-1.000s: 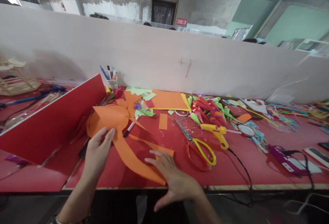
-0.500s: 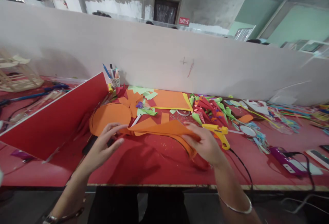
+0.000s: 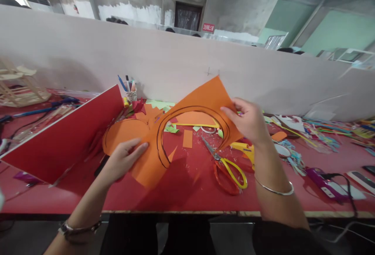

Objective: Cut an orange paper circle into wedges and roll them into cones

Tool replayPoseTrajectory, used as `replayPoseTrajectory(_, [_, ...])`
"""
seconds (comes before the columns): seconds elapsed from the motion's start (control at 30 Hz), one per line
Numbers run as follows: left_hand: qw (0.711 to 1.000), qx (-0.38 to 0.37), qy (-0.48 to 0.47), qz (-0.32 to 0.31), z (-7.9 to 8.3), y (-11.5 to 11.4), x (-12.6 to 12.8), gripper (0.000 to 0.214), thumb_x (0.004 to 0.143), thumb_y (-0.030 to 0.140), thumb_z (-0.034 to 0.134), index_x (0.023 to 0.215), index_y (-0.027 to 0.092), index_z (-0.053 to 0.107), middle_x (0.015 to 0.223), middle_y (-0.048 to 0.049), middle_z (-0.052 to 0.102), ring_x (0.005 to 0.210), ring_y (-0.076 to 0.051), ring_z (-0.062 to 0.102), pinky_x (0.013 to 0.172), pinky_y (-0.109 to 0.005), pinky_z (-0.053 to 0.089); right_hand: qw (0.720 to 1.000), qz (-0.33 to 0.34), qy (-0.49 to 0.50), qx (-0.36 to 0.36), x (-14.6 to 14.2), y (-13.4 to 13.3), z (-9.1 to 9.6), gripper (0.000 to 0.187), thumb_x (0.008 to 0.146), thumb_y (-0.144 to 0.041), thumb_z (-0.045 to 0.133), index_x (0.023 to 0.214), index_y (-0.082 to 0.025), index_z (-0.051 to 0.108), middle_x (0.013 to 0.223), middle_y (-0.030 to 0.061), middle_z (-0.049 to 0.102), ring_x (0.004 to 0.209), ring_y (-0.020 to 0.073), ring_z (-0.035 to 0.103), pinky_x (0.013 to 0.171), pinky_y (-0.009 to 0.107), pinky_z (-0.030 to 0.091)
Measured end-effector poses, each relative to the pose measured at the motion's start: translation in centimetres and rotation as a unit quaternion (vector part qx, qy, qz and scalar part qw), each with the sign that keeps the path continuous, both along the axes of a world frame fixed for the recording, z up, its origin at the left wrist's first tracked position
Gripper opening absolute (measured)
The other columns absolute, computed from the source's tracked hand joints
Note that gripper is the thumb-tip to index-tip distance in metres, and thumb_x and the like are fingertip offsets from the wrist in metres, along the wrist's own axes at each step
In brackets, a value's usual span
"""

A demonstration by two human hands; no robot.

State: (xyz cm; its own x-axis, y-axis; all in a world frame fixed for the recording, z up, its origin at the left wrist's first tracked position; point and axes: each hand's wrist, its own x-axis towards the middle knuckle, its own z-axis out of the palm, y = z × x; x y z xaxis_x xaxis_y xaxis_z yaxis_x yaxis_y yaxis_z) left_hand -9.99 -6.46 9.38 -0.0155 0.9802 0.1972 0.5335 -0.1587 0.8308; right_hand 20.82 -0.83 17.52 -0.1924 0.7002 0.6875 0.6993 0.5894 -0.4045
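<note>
I hold up an orange paper sheet (image 3: 202, 98) above the red table (image 3: 181, 192); a large round hole is cut out of it, leaving an arch with dark pen lines along the cut. My right hand (image 3: 249, 120) pinches its upper right edge. My left hand (image 3: 123, 161) grips its lower left end. An orange paper disc (image 3: 124, 132) lies flat on the table behind my left hand. Scissors (image 3: 227, 167) with yellow and red handles lie under the sheet's right side.
A red board (image 3: 61, 134) leans at the left. A pen cup (image 3: 129, 91) stands by the beige partition (image 3: 175, 63). A yellow glue gun (image 3: 244, 149), coloured paper cones (image 3: 281, 128), scraps and a purple device (image 3: 319, 177) with a cable lie to the right.
The orange sheet went from lying on the table to being lifted and opened upright. My right hand rose with its right edge; my left hand took the lower left end.
</note>
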Motion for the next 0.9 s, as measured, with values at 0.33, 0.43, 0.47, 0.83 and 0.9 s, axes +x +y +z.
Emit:
replayPoseTrajectory(0.33, [0.997,0.062,-0.045,0.011,-0.9,3.1,3.0,0.044,0.083,0.036,0.037,0.124,0.019,0.036,0.063,0.0037,0.048,0.050,-0.011,0.046,0.052,-0.023,0.040,0.956,0.028,-0.248,0.153,-7.5,-4.2,-6.8,0.012,0.083,-0.023,0.048,0.073,-0.019,0.052,0.065,0.0011,0.054,0.063,0.0149,0.047,0.066,0.030,0.033])
replayPoseTrajectory(0.43, [0.996,0.058,-0.067,-0.034,-0.2,2.5,3.8,0.045,0.086,0.036,0.035,0.129,0.023,0.031,0.059,0.0048,0.044,0.044,-0.010,0.042,0.046,-0.022,0.037,0.954,0.038,-0.284,0.082,-8.8,-4.1,-8.7,0.004,0.080,-0.021,0.053,0.078,-0.018,0.053,0.072,0.0022,0.056,0.066,0.0160,0.050,0.062,0.029,0.031])
replayPoseTrajectory(0.47, [0.995,0.064,-0.062,-0.034,0.1,2.2,4.0,0.044,0.086,0.035,0.035,0.129,0.023,0.032,0.058,0.0053,0.041,0.044,-0.009,0.040,0.045,-0.021,0.035,0.954,0.042,-0.290,0.069,-9.0,-4.0,-9.1,0.005,0.079,-0.021,0.054,0.081,-0.017,0.053,0.076,0.0033,0.057,0.069,0.0166,0.051,0.063,0.029,0.032])
replayPoseTrajectory(0.83, [0.953,0.055,-0.204,-0.218,-0.3,0.5,5.2,0.059,0.077,0.038,0.055,0.131,0.025,0.034,0.120,-0.0086,0.048,0.109,-0.023,0.047,0.088,-0.032,0.042,0.969,0.090,-0.230,0.000,-9.9,-4.0,-10.2,0.019,0.080,-0.023,0.049,0.098,-0.018,0.054,0.097,0.0070,0.060,0.079,0.0197,0.055,0.071,0.032,0.039])
replayPoseTrajectory(0.9, [0.961,0.087,-0.168,-0.200,-0.7,0.3,6.0,0.049,0.078,0.032,0.056,0.125,0.025,0.044,0.121,-0.0074,0.047,0.114,-0.022,0.043,0.094,-0.033,0.038,0.975,0.107,-0.191,-0.024,-10.3,-4.3,-10.1,0.021,0.078,-0.022,0.050,0.098,-0.018,0.055,0.096,0.0068,0.060,0.083,0.0200,0.055,0.075,0.032,0.040])
